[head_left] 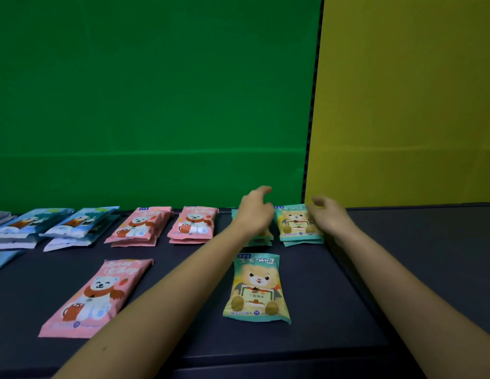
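Two teal stacks sit at the counter's (334, 283) back edge: left stack (261, 239) mostly hidden under the left grip (254, 212), right stack (296, 222) just beside it, a few packs deep and slightly fanned. A loose teal pack (256, 288) lies flat nearer the person, apart from both.

Handling, judged: soft film packs, light, squashy and a bit slick. They will slide over each other, so the stacks shift easily. Best to take one by its long side edges, thumb against fingers, or press flat on top to square a stack. Not fragile.

Left grip: over the left stack, thumb lifted. The fingers point down behind the hand, so I cannot tell if they hold a pack or only rest on it.

Right grip (327, 214): half open, with loosely curled, motion-blurred fingers. The fingertips are at the right stack's right edge, seemingly touching it, and nothing looks clamped.

Likely step: aligning or adding to the teal stacks.

Also there: pink stacks (140, 225) and blue stacks (74, 222) along the same back row, and a loose pink pack (96, 296) in front.
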`<state>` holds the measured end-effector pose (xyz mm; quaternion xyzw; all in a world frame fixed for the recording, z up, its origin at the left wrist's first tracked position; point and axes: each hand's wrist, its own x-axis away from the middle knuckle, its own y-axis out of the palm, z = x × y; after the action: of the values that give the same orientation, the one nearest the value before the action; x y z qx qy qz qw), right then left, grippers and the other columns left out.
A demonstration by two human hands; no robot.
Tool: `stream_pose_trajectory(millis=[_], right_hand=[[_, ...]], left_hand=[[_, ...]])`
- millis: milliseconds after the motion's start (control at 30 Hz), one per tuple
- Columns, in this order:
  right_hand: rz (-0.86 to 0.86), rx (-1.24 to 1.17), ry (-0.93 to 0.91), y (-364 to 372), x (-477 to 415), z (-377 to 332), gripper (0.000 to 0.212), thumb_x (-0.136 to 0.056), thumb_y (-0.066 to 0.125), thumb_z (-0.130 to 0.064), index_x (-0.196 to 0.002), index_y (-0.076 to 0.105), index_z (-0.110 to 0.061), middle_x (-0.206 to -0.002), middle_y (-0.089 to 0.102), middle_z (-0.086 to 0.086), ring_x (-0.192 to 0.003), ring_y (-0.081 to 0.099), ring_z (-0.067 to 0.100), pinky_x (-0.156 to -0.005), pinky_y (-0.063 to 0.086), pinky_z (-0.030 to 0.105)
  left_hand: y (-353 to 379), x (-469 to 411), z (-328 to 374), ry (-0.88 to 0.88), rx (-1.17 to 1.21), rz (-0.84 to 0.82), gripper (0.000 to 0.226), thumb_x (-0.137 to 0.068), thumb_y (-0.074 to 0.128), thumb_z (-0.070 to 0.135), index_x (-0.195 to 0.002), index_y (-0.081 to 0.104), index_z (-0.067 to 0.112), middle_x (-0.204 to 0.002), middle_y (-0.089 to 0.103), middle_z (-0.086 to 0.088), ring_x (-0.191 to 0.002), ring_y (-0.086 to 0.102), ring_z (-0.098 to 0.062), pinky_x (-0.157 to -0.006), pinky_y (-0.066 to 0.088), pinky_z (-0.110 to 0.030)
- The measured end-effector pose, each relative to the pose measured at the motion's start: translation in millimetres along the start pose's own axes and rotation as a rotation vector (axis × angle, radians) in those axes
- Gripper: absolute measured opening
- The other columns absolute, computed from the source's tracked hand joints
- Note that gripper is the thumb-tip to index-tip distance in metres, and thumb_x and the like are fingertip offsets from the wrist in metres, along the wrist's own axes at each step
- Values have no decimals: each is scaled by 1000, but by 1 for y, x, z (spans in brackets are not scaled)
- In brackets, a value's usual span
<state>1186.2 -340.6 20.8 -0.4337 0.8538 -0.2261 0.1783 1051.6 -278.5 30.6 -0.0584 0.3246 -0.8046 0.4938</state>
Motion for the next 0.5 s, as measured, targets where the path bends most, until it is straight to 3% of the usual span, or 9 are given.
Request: stream_pose_trajectory(millis=[33, 67, 133, 167, 200, 267, 333, 433, 500], right_hand=[[-18, -25, 36, 0, -1, 8, 48, -98, 45, -21, -142, 35, -5, -132, 52, 12, -98, 58, 20, -91, 44, 32], [-44, -52, 61, 1, 0, 13, 48, -97, 46, -21, -141, 37, -3, -130, 54, 12, -96, 58, 18, -91, 43, 31], [-95, -110, 72, 4, 2, 18, 37, -97, 47, -18, -130, 47, -3, -114, 59, 11, -85, 57, 14, -87, 45, 33], [-110, -132, 72, 5, 1, 19, 28, -97, 47, -16, -123, 52, -6, -106, 59, 9, -79, 56, 13, -82, 45, 31], [-122, -149, 68, 6, 1, 18, 18, -97, 46, -14, -113, 54, -11, -102, 60, 8, -76, 56, 12, -79, 45, 30], [-122, -174, 70, 8, -4, 22, 27, -97, 44, -13, -118, 56, 0, -105, 64, 12, -80, 59, 16, -82, 47, 33], [-132, -219, 89, 10, -8, 26, 35, -98, 40, -11, -130, 50, 0, -114, 63, 13, -85, 60, 17, -88, 47, 34], [-143, -288, 114, 11, -9, 25, 38, -99, 36, -7, -137, 42, -6, -121, 60, 12, -92, 60, 22, -92, 47, 37], [-136, -306, 120, 12, -10, 24, 41, -100, 35, -6, -140, 38, -7, -121, 58, 12, -103, 60, 27, -96, 45, 39]], left_hand=[[9, -3, 5, -37, 59, -44, 54, -93, 35, -1, -146, 27, 9, -151, 31, -13, -73, 50, -6, -59, 46, -9], [18, -6, 10, -91, 107, -84, 55, -94, 35, 1, -147, 23, 8, -153, 27, -12, -89, 55, -8, -71, 45, -6], [36, -10, 17, -215, 166, -122, 52, -96, 36, 5, -145, 22, 2, -152, 27, -15, -128, 42, -25, -102, 37, -25], [43, -14, 17, -270, 187, -122, 49, -96, 36, 6, -143, 25, 0, -148, 32, -17, -132, 37, -29, -106, 34, -33], [47, -18, 16, -318, 205, -117, 47, -95, 36, 6, -141, 28, -1, -145, 37, -19, -131, 38, -32, -105, 34, -36], [53, -26, 11, -394, 254, -117, 43, -95, 37, 6, -138, 35, -2, -138, 45, -21, -122, 48, -32, -99, 41, -38], [56, -28, 7, -435, 327, -111, 40, -94, 37, 6, -133, 42, -3, -121, 55, -18, -91, 54, -27, -79, 44, -31], [56, -28, 9, -458, 400, -95, 30, -94, 38, 5, -121, 50, -3, -79, 46, -9, -63, 37, -19, -66, 33, -27], [56, -27, 13, -482, 450, -85, 16, -95, 38, 5, -106, 49, 4, -70, 37, -5, -56, 30, -16, -58, 29, -26]])
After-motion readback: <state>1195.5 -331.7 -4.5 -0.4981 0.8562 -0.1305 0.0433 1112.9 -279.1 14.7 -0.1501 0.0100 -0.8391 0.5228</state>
